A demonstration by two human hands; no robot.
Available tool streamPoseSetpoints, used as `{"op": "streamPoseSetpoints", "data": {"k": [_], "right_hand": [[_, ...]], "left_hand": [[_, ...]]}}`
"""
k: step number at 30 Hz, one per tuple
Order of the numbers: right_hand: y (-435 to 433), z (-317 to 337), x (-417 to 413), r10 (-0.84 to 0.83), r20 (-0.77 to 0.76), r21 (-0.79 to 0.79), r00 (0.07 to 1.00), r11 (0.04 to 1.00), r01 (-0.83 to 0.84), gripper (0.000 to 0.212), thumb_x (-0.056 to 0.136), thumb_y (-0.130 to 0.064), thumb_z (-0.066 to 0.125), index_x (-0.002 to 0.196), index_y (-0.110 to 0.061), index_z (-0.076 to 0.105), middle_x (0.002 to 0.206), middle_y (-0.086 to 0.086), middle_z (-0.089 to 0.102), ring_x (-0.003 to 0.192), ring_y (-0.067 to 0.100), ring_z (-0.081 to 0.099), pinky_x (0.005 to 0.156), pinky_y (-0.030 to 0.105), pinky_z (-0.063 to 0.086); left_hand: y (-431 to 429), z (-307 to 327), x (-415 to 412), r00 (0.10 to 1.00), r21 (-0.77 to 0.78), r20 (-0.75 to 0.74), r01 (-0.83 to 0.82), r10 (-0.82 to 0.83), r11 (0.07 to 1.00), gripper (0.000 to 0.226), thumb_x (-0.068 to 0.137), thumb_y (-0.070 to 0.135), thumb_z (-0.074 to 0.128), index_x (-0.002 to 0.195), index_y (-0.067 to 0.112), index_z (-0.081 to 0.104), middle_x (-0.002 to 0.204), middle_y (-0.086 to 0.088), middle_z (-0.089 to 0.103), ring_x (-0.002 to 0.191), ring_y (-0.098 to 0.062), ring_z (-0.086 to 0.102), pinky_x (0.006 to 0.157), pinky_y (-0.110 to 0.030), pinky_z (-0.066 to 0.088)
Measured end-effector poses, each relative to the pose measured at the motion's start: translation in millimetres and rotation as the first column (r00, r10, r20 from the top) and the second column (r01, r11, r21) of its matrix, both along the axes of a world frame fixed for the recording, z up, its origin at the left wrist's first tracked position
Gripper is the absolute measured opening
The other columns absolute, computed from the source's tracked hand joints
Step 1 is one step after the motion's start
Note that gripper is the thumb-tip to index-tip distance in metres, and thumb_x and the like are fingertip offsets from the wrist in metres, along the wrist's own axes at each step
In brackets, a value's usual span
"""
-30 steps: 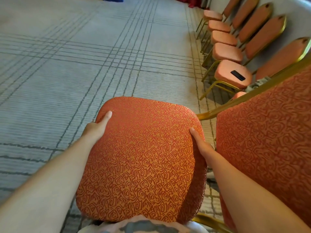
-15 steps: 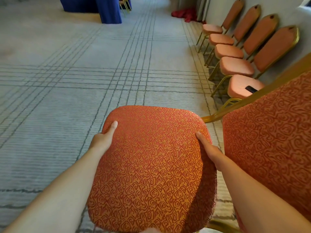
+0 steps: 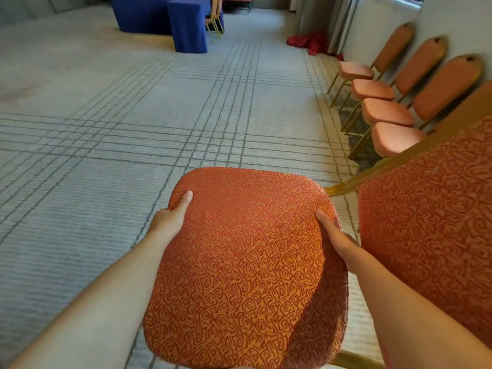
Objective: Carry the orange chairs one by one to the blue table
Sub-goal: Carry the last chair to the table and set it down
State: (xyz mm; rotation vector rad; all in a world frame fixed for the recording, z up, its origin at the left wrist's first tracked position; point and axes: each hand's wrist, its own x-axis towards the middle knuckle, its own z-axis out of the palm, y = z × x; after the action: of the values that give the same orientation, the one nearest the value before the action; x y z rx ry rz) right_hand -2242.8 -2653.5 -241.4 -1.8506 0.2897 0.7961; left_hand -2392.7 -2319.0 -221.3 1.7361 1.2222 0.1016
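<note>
orange chair (image 3: 239,262) held by its seat, left hand (image 3: 169,223) and right hand (image 3: 339,245) fingers grasping opposite edges.

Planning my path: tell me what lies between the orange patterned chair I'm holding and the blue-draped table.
Head view: only bare grey grid-lined carpet between the orange patterned chair and the blue-draped table; the red cloth heap lies right of that line.
</note>
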Motion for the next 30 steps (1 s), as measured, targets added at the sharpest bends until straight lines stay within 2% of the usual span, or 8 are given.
{"op": "streamPoseSetpoints", "data": {"k": [2,6,10,15,19,23,26,30], "right_hand": [[14,-5,60,0.022,-0.004,-0.035,1.000,0.999,-0.022,0.105,0.035,-0.097,0.064,0.114,-0.029,0.071,0.101,0.004,0.076,0.095,0.027,0.071,0.099,0.042,0.051],[46,-6,147,0.039,-0.015,-0.065,0.999,0.997,-0.040,0.114,0.031,-0.098,0.063,0.120,-0.027,0.068,0.107,0.005,0.074,0.100,0.028,0.069,0.102,0.043,0.049],[88,-4,206,0.064,-0.008,-0.070,0.998,0.996,-0.064,0.130,0.023,-0.099,0.060,0.125,-0.018,0.064,0.114,0.009,0.071,0.102,0.027,0.066,0.101,0.040,0.047],[147,-19,289,0.049,-0.001,-0.066,0.999,0.997,-0.049,0.130,0.030,-0.100,0.058,0.130,-0.016,0.062,0.115,0.010,0.070,0.103,0.029,0.065,0.103,0.043,0.047],[210,-21,358,0.033,0.009,-0.073,0.999,0.997,-0.032,0.117,0.050,-0.094,0.056,0.134,-0.013,0.057,0.124,0.014,0.065,0.110,0.031,0.061,0.103,0.041,0.045],[271,-23,439,0.008,0.008,-0.068,1.000,0.998,-0.007,0.132,0.034,-0.100,0.054,0.134,-0.014,0.058,0.124,0.013,0.065,0.110,0.031,0.061,0.105,0.045,0.044],[314,-10,503,-0.022,0.031,-0.042,0.999,0.999,0.024,0.135,0.031,-0.100,0.054,0.135,-0.015,0.058,0.127,0.012,0.064,0.113,0.030,0.060,0.106,0.044,0.044],[351,8,571,-0.028,0.065,-0.032,0.997,0.999,0.030,0.133,0.033,-0.101,0.055,0.136,-0.017,0.057,0.128,0.011,0.063,0.115,0.030,0.059,0.107,0.045,0.043]], "left_hand": [[18,3,45,1.000,-0.013,-0.014,-0.023,0.023,1.000,0.101,0.080,0.079,0.044,0.132,-0.008,0.050,0.135,-0.027,0.052,0.125,-0.038,0.051,0.101,-0.037,0.039],[45,2,114,0.998,-0.045,-0.027,-0.056,0.055,0.997,0.104,0.076,0.082,0.044,0.130,-0.006,0.053,0.133,-0.027,0.055,0.123,-0.037,0.052,0.100,-0.038,0.040],[82,2,173,0.997,-0.041,-0.041,-0.072,0.070,0.997,0.106,0.073,0.086,0.043,0.129,-0.003,0.056,0.130,-0.026,0.057,0.121,-0.037,0.054,0.102,-0.039,0.041],[143,-4,264,0.998,-0.004,-0.025,-0.050,0.050,0.999,0.101,0.076,0.082,0.045,0.129,-0.003,0.056,0.131,-0.026,0.056,0.123,-0.037,0.053,0.102,-0.038,0.040],[203,-14,341,0.999,-0.003,-0.017,-0.043,0.043,0.999,0.098,0.076,0.081,0.046,0.125,-0.004,0.058,0.129,-0.025,0.058,0.121,-0.036,0.054,0.098,-0.036,0.040],[269,-4,429,1.000,-0.011,0.001,-0.012,0.012,1.000,0.098,0.075,0.081,0.047,0.126,-0.003,0.059,0.128,-0.023,0.059,0.120,-0.035,0.055,0.095,-0.035,0.041],[315,10,500,1.000,0.029,0.018,0.000,-0.001,1.000,0.095,0.078,0.079,0.046,0.121,-0.004,0.061,0.126,-0.024,0.060,0.118,-0.035,0.056,0.091,-0.033,0.040],[354,26,571,0.999,0.025,0.046,0.013,-0.014,1.000,0.101,0.076,0.081,0.046,0.129,-0.003,0.055,0.133,-0.024,0.055,0.124,-0.035,0.052,0.101,-0.035,0.039]]}}
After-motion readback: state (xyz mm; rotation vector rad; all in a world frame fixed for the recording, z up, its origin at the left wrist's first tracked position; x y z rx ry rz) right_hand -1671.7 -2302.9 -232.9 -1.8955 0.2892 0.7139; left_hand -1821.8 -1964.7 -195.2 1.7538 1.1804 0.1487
